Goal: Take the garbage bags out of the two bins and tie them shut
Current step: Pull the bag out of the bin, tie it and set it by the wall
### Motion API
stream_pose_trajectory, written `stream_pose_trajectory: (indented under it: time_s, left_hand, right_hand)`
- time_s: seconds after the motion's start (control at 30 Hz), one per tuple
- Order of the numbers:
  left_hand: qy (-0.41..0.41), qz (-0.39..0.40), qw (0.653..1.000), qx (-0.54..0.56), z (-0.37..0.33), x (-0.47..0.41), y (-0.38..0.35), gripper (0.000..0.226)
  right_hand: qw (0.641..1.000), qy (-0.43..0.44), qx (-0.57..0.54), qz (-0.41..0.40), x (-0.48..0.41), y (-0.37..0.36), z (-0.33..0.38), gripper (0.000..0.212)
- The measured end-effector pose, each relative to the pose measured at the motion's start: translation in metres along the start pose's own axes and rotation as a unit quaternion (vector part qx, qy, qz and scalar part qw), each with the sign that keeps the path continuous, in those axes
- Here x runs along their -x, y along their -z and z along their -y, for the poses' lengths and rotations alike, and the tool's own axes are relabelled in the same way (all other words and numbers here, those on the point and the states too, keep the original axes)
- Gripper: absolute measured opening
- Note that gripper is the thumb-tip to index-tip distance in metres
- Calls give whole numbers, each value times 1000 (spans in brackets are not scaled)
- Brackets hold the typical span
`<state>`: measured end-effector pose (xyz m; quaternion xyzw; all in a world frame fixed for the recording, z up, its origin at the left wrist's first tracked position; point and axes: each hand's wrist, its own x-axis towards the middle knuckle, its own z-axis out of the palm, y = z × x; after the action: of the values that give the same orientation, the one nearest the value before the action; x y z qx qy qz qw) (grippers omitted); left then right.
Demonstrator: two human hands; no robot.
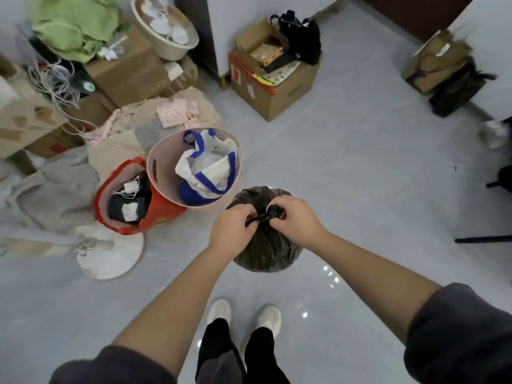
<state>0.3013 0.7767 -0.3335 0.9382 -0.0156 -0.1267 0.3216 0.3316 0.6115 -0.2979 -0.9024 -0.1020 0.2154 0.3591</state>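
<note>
A full black garbage bag [266,250] hangs in front of me above the grey floor, its neck twisted into a knot [273,213]. My left hand [232,231] pinches a black tail of the bag on the knot's left side. On the right side, my right hand [295,217] grips the knot. A pink bin [155,170] stands just left of the bag and holds a white bag with blue handles [210,164].
A red bag [163,209] with dark items and a white charger leans against the pink bin. Cardboard boxes [277,90], cloth and cables crowd the left and back. A round white base [110,256] lies on the floor at left. My feet [243,314] stand below the bag.
</note>
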Motion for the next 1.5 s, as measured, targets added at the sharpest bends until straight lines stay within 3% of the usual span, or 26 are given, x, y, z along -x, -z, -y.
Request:
stream_pose_trajectory:
  time_s: [0.6,1.2,1.5]
  left_hand:
    - [-120,115,985,-41,-212,-249,-82,3]
    - [-136,118,983,-41,-484,-527,-183,5]
    - [-179,163,970,-34,-585,-703,-247,5]
  right_hand:
    - [981,-138,-53,-125,-69,226,-183,20]
    - [975,-150,-80,-142,-180,541,-393,20]
    - [961,-194,-89,-178,-260,675,-502,17]
